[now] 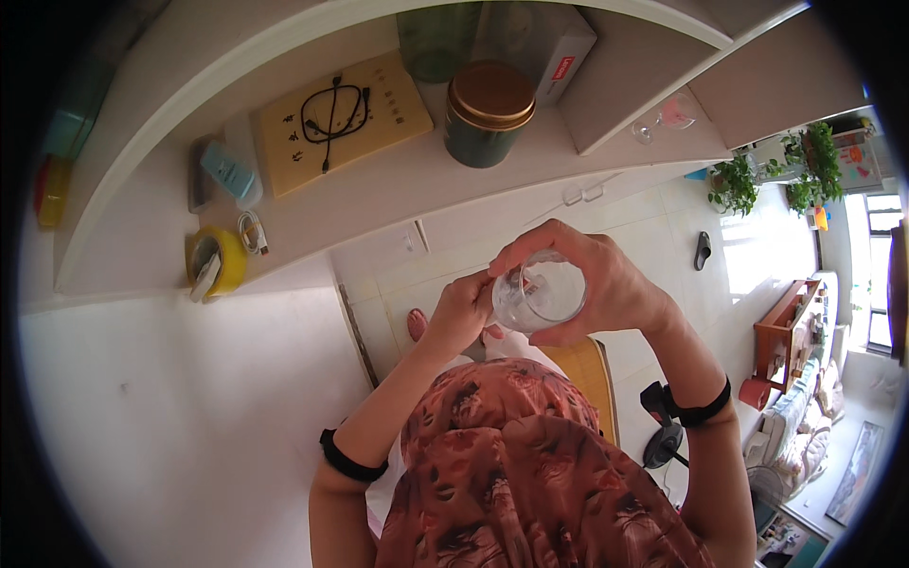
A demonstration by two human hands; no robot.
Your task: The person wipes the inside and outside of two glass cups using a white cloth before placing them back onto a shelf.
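A clear drinking glass (513,307) is held between my two hands in front of my body, its open mouth towards me. My right hand (603,280) curves around the rim side, with fingers over the top and the thumb below. My left hand (463,307) grips the glass from the left, its fingers closed and partly hidden behind it. Whether the glass has a stem I cannot tell. On the shelf at upper right stands a stemmed glass (673,113) with a pinkish tint.
A white shelf unit (369,202) ahead holds a dark green canister with a brown lid (490,113), a black cable (328,128) on a tan board, a white cable (251,231) and yellow tape (231,263). A wooden-framed seat (781,334) and potted plants (735,184) stand right.
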